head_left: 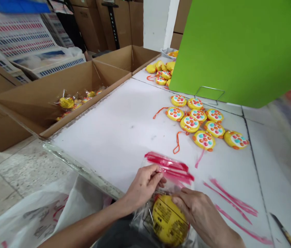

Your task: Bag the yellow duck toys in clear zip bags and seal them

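At the table's near edge, a clear plastic bag [141,220] holds a yellow toy [169,220], its printed back facing up. My left hand [145,182] pinches the upper part of the bag between thumb and fingers. Closed on the bag's right side, near the toy's upper edge, is my right hand [199,210]; its fingertips are partly hidden. A bundle of pink strips [169,165] lies just beyond my left hand, at the bag's top end. More loose pink strips [233,201] are on the table to the right of my hands.
Several yellow toys with coloured buttons [189,123] lie on the white table [109,127]; more toys [160,70] are piled farther back. A green board [233,48] stands at right. Cardboard box [16,106] at left contains bagged toys. A knife [283,229] lies at lower right.
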Motion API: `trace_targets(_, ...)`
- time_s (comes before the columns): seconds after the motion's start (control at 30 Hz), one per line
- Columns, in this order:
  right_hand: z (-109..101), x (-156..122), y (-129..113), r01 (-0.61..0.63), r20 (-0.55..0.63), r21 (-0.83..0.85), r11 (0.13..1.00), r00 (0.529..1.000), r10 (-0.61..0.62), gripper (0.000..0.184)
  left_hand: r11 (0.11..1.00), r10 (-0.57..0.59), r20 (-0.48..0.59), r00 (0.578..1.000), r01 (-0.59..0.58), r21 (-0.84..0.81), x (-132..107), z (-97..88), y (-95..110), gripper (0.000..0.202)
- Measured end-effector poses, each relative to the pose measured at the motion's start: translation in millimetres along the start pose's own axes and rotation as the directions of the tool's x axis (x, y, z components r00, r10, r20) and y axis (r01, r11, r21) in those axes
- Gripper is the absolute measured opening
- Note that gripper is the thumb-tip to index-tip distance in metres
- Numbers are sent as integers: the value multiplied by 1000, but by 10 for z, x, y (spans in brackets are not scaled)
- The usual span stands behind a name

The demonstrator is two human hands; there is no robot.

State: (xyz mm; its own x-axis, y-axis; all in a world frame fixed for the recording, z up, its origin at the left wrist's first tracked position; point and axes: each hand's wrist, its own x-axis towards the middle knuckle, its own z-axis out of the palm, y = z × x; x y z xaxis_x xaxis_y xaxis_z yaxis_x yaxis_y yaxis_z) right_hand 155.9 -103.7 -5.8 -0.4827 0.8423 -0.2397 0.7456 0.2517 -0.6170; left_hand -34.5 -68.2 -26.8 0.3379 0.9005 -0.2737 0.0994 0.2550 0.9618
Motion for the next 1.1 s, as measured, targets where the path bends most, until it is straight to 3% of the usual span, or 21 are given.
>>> trace_targets(0.07,19,34,-13,-10,-67,-150,989,998,0,38,1000,2,-5,1000,-2,-2,-1,-8,8,22)
trace_targets(0.13,45,78,-25,-6,-198,-217,976,979,-38,31,1000,13,1,1000,-13,2,-6,-13,9,20)
trace_targets(0.3,113,238,-110,50,-378,-172,984,919,-112,17,999,-10,67,998,13,-47,-26,10,22,17)
trace_targets(0.4,154,324,-160,40,-399,-242,969,906,-137,17,999,2,110,994,4,-48,-32,33,45,16)
trace_targets(0.6,186,371,-210,41,-343,-358,933,923,-172,15,990,48,43,998,-53,129,-41,94,16,19)
trace_targets(0.8,135,366,-122,18,-443,-190,982,891,-102,14,961,79,56,995,-91,260,-83,116,19,21)
trace_targets(0.87,58,296,50,-62,-514,-116,991,858,-7,14,964,60,56,997,-73,256,-92,93,25,24)
trace_targets(0.93,-55,145,339,-242,-591,-97,965,794,140,12,985,16,47,999,-24,172,-92,65,16,24)
trace_targets(1.0,-192,-91,719,-481,-648,-128,868,702,294,14,999,-24,46,999,22,49,-83,38,-4,22)
trace_targets(1.1,-387,-517,1280,-762,-654,-169,625,561,508,20,999,-35,49,998,37,-40,-60,11,-38,17)
